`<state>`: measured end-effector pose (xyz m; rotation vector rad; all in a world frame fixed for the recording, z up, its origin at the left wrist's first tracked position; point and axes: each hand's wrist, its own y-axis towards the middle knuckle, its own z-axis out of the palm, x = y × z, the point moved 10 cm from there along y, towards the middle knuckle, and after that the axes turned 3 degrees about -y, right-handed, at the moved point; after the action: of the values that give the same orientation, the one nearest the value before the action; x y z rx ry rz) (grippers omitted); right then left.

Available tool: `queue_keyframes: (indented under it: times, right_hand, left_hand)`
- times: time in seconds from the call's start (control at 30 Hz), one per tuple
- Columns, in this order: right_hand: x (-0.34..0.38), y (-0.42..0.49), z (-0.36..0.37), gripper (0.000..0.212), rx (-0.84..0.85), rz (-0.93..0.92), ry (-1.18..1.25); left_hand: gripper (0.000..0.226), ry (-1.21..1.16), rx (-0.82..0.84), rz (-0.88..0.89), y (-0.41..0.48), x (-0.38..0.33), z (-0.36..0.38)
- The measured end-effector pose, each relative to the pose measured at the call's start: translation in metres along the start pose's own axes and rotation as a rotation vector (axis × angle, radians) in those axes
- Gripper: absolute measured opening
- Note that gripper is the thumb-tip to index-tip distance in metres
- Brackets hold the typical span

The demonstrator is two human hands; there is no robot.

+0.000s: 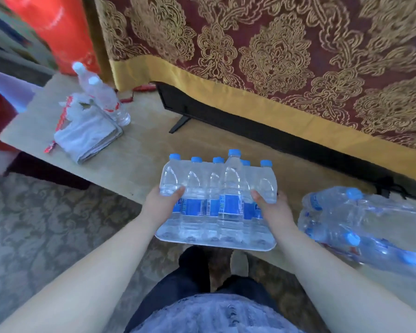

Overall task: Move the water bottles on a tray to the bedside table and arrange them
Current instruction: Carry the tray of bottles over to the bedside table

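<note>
- Plainly, both hands are carrying the load. The left hand and the right hand grip opposite sides of the white tray, which keeps the weight even.
- The fingers that show are the thumbs, and each one is pressed over the outermost bottle on its side. The other fingers curl out of sight behind the edges. This looks like a clamp meant to stop the row from sliding as well as to hold the tray.
- The water bottles sit side by side with blue caps pointing toward the bed. One bottle rides higher than its neighbours, and it is likely the first to shift.
- The tray hangs at the near edge of the low beige worktop. I cannot tell whether it rests on the surface or hovers just above it.
- Judging by this, delivery is under way and arranging is not yet begun.
- A folded grey towel and two white-capped bottles sit at the worktop's far left corner, well apart from the tray.
- A shrink-wrapped bottle pack lies on the right end, near the right hand, so the open middle seems the natural landing spot.
- A patterned red and gold bedspread hangs behind the worktop.
</note>
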<state>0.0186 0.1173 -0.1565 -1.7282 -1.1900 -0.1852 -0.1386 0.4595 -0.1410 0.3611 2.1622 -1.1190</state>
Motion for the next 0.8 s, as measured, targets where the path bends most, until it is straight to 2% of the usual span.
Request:
queue_keyframes:
  times: [0.1,0.2,0.37,0.47,0.8]
  right_hand:
    - [0.034,-0.011,-0.002,0.09,0.042,-0.108,-0.049]
    - [0.065,-0.029,0.01,0.093,0.113,-0.19,-0.105]
    - [0.11,-0.075,0.052,0.078,0.27,-0.346,-0.182]
    - [0.125,-0.112,0.093,0.08,0.37,-0.426,-0.243]
    - [0.123,-0.278,0.284,0.09,0.641,-0.632,-0.514]
  left_hand:
    - [0.029,-0.119,-0.086,0.01,-0.034,0.012,-0.022]
    - [0.033,-0.234,-0.17,0.005,-0.071,0.028,-0.047]
    - [0.056,-0.342,-0.333,-0.074,-0.126,0.075,-0.098]
    - [0.068,-0.409,-0.401,-0.114,-0.164,0.116,-0.129]
    - [0.056,-0.706,-0.687,-0.223,-0.286,0.301,-0.244]
